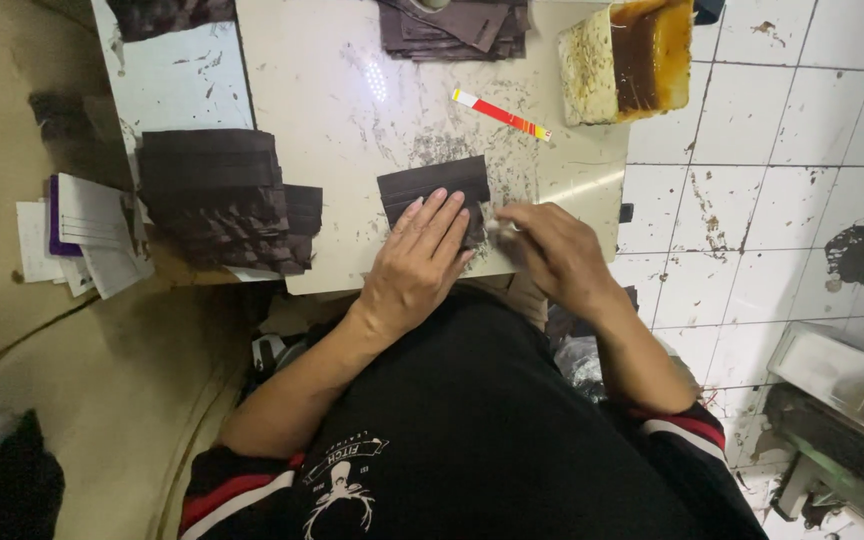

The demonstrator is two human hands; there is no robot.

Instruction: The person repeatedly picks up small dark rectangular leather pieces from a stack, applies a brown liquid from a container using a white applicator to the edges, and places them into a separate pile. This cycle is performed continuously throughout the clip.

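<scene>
Head view looks straight down on a scuffed cream desk [352,110] whose near edge runs just under the person's wrists and whose right edge drops off to a stained white tiled floor [802,150]. The left hand [417,262] lies flat, fingers spread and extended, pressing on a dark brown leather piece [430,185] near the desk's front edge; it grips nothing. The right hand [550,250] is curled just beside it at the piece's right end, fingers pinched around something small and pale that is too blurred to name.

The leather piece is a flat rectangle, slightly tilted, with a faint lengthwise fold or seam line, its lower part covered by the left fingers. Bare desk surface lies open above it, up to a red and yellow strip [502,114]. To the left, well apart, sits a fanned stack of similar dark pieces [217,200], overhanging the desk's left front corner. Another dark pile [457,28] sits at the far edge, and a box of amber glue [632,60] stands at the far right corner.
</scene>
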